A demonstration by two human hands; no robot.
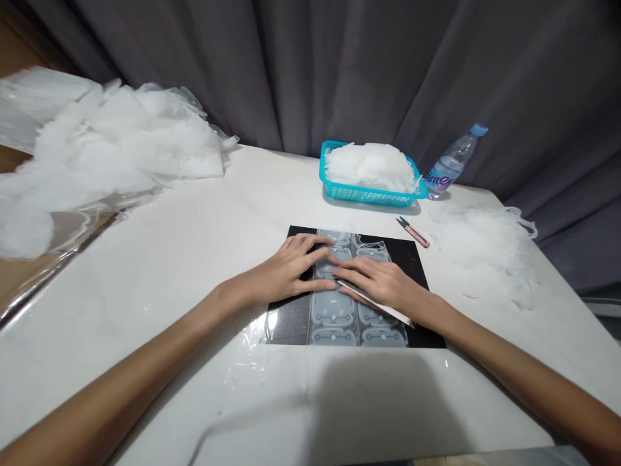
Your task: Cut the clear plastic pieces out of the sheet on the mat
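Observation:
A clear plastic sheet with rows of moulded, rounded shapes [332, 309] lies over a black mat [290, 323] on the white table. My left hand [299, 264] rests on the sheet's left column, fingers spread and pressing lightly, with nothing held. From the right, my right hand [376, 278] grips a slim white pen-like tool [383, 305], whose tip points at the sheet's middle near my left fingertips. The tool's exact kind cannot be made out. Toward the top right of the sheet, a strip of film [371, 244] curls loose.
Small pink-handled thread snips [414, 233] lie beyond the mat. A turquoise basket [371, 194] heaped with translucent pieces stands at the back, beside a water bottle [449, 169]. Clear scraps [485, 255] are piled at right, and a large heap of translucent pieces [130, 139] at left.

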